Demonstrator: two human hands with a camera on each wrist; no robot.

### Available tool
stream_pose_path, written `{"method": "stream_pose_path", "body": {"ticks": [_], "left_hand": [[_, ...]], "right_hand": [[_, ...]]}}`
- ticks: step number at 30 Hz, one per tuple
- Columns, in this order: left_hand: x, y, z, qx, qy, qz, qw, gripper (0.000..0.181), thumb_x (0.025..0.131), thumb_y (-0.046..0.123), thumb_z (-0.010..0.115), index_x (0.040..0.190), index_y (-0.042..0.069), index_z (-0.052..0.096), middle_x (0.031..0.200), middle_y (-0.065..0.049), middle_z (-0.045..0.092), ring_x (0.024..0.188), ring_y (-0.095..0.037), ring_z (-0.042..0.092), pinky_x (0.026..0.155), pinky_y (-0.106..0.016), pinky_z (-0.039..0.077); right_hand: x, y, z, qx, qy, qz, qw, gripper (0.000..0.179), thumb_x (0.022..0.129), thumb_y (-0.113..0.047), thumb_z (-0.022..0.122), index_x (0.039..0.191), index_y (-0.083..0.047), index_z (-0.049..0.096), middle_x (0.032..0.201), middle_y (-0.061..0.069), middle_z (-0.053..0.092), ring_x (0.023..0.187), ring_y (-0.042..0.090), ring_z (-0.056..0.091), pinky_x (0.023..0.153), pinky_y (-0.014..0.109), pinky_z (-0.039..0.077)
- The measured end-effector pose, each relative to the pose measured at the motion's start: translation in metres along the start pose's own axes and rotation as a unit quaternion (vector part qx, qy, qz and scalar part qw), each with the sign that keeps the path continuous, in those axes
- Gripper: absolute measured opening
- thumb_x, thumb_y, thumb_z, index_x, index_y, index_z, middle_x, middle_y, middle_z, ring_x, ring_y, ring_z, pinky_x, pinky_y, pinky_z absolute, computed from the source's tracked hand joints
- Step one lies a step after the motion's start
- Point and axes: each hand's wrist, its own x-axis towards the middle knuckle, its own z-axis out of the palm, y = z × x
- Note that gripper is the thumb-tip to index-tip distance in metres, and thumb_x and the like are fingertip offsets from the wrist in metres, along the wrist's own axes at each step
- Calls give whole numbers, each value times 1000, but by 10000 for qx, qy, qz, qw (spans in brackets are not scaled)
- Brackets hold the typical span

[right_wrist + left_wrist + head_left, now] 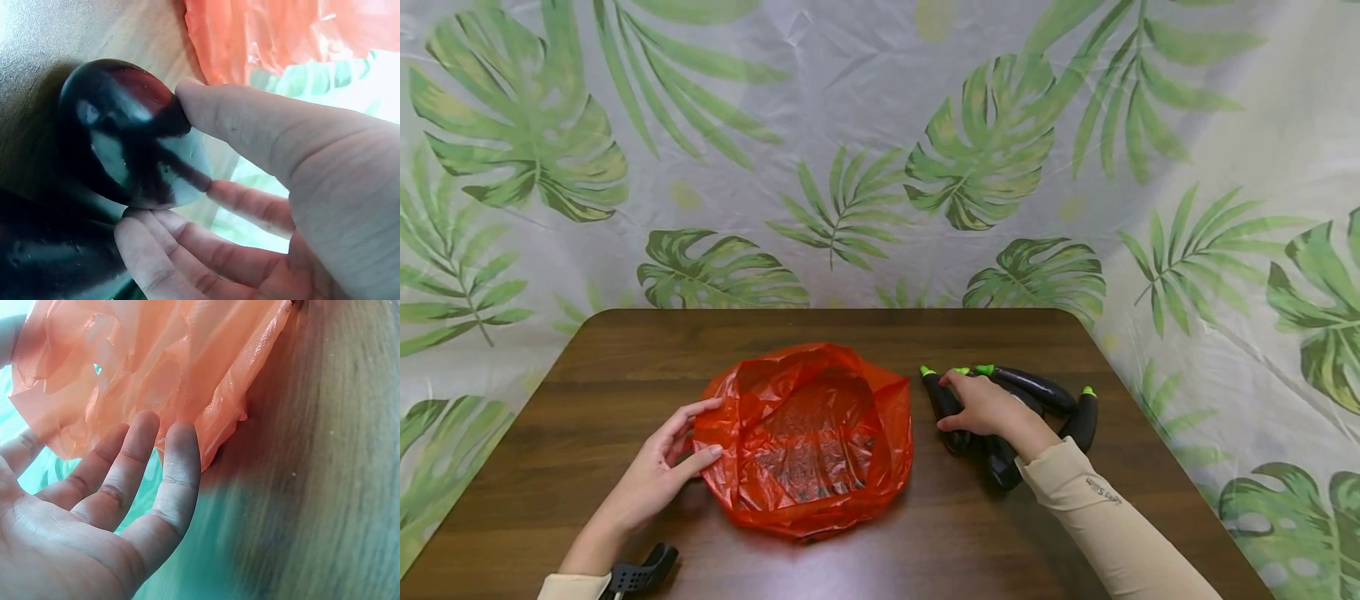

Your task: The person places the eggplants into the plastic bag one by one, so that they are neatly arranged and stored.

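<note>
The right hand [991,410] pinches, between thumb and fingers, the leftmost glossy, blackish, green-capped eggplant [944,402], right of the crumpled, open-mouthed red plastic bag [897,433]; a fuller wrap should stop its smooth skin slipping. The left hand [655,475], fingers loosely spread at the bag's left side, should steady it lightly.

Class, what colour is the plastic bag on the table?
The plastic bag is red, seen best in the head view.
</note>
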Motion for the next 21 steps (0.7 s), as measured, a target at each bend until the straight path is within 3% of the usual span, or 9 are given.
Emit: {"method": "stream_pose_path", "body": {"ticks": [5,12,17,21], "left_hand": [[0,0,1,-7,-10,-8,10000,56,104,-6,60,157,1,43,131,8,64,97,-7,70,74,-30,65],[-1,1,1,-104,-49,-34,9999,56,104,-7,59,157,2,43,131,9,64,97,-8,71,73,-31,65],[0,2,0,-171,-92,-85,9998,56,105,-6,59,157,3,43,132,9,64,97,-9,72,73,-33,66],[0,3,0,-191,-105,-139,9997,55,105,-5,59,157,3,43,131,10,64,96,-9,72,73,-33,66]], "right_hand": [[-12,-14,-10,47,-11,-157,9999,77,87,-49,88,148,-14,55,118,12,73,102,25,67,95,45,58],[-6,1,-10,723,-174,188,9971,81,85,-49,89,151,-18,53,110,3,72,95,18,64,82,37,56],[-34,-28,-41,1099,-225,-23,9937,77,90,-42,85,150,-5,52,113,16,75,93,23,70,77,41,59],[-55,-54,-62,1357,-228,226,9902,73,91,-33,83,150,-5,51,111,17,76,91,23,72,80,42,59]]}}
